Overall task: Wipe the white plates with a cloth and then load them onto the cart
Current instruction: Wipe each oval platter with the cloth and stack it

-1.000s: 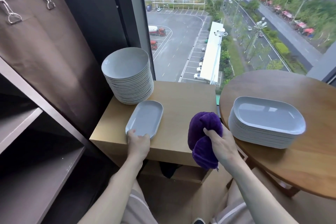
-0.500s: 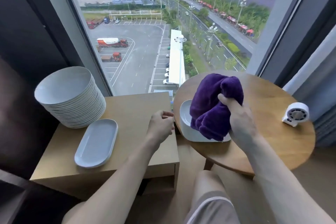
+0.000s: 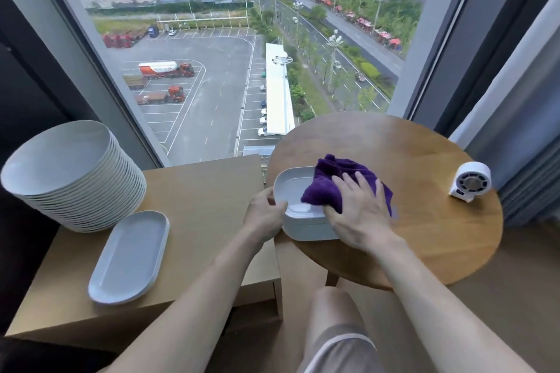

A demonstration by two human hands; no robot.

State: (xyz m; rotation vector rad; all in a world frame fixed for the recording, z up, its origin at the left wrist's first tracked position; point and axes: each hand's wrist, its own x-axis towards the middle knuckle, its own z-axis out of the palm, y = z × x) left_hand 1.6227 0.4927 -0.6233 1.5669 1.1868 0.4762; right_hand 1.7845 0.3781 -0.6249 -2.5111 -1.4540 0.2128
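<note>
left: a stack of round plates (image 3: 69, 172) and one oval plate (image 3: 130, 254) are kept apart on the cabinet (image 3: 206, 200). centre: the top plate (image 3: 292, 188) of the oval stack (image 3: 306, 227), on the round table (image 3: 424, 215), is steadied at its rim by the curled fingers of the left hand (image 3: 263, 215), so that the purple cloth (image 3: 330, 188) can be pressed on by the right hand (image 3: 357, 212), fingers spread flat.

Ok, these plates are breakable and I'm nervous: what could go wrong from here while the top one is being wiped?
The stack of oval plates sits at the left edge of the round table; the right hand pressing the purple cloth sideways might shove it off, though the left hand grips the top plate. The loose oval plate lies near the front edge of the side table, where an elbow could knock it.
</note>
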